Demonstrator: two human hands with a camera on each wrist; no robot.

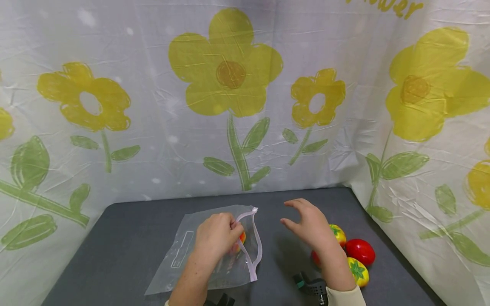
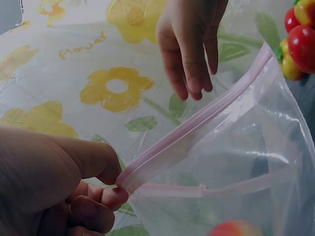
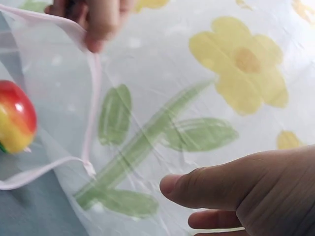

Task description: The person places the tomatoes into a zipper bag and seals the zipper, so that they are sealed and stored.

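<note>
We see the clear zip bag over the middle of the table, its pink rim parted, a red-and-yellow fruit inside. The left hand pinches that rim — a closed grip — and partly hides the fruit from above. The right hand holds nothing, thumb and fingers apart; its forearm covers part of our fruit cluster at right. Behind hangs a flower-printed sheet.

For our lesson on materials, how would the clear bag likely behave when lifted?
The clear bag would probably flop, since its pink rim bends in curves. It may sag around the red-and-yellow fruit inside.
</note>
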